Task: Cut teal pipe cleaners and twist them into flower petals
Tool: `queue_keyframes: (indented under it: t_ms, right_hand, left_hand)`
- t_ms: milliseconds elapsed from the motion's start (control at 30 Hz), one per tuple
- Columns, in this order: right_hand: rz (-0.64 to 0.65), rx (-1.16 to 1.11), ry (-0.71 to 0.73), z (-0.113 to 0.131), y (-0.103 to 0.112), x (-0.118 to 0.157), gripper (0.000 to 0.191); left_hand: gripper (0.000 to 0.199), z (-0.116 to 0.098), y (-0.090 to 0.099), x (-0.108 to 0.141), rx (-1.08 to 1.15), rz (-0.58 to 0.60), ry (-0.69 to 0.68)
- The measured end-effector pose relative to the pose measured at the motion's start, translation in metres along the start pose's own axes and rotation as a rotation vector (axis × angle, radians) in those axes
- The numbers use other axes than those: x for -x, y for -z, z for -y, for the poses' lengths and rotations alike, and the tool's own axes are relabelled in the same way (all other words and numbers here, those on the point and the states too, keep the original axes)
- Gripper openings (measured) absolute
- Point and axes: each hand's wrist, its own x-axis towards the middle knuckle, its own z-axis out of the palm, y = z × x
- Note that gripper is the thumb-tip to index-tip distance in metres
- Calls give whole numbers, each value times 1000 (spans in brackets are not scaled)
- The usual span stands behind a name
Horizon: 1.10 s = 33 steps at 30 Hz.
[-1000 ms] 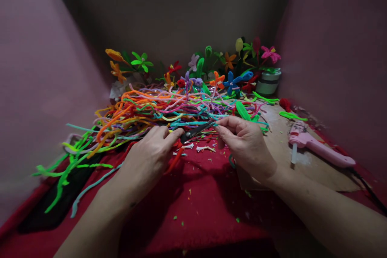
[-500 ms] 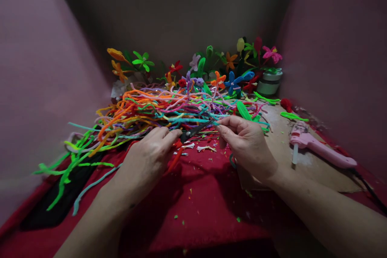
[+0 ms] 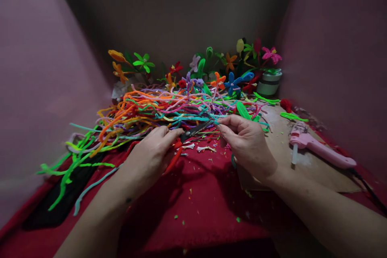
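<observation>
My left hand (image 3: pixel 154 151) is closed round the red handles of a pair of scissors (image 3: pixel 195 131), whose dark blades point right and slightly away. In a pinch between thumb and forefinger, my right hand (image 3: pixel 246 145) holds a blue pipe cleaner piece (image 3: pixel 215 121), its end sticking out to the left. The blade tips lie close beside that end; whether they touch it is too small to tell. Behind both hands spreads a large heap of coloured pipe cleaners (image 3: pixel 157 107).
A pink glue gun (image 3: pixel 325 150) lies on a brown board (image 3: pixel 317 177) at the right. Pipe-cleaner flowers (image 3: pixel 232 82) and a pale green jar (image 3: pixel 269 82) stand behind the heap. Small scraps dot the red cloth (image 3: pixel 193 217). A black flat object (image 3: pixel 51 211) lies at the left.
The scissors' blades have shifted slightly by the blue piece, and the red handles show a little more below my left hand. Both hands stay nearly in place.
</observation>
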Motion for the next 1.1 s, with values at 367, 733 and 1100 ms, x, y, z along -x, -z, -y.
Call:
queue_keyframes:
  t_ms: [367,733,1100]
  right_hand:
    - [10,114,83,-3,1,3,12]
    - [20,126,119,-1,2,1,13]
    - [21,106,87,-2,2,1,13]
  left_hand:
    - [35,0,1,2,-127,0,19]
    - [33,2,-1,4,-56,-33,-20]
    - [31,-4,2,4,-162,-76,-44]
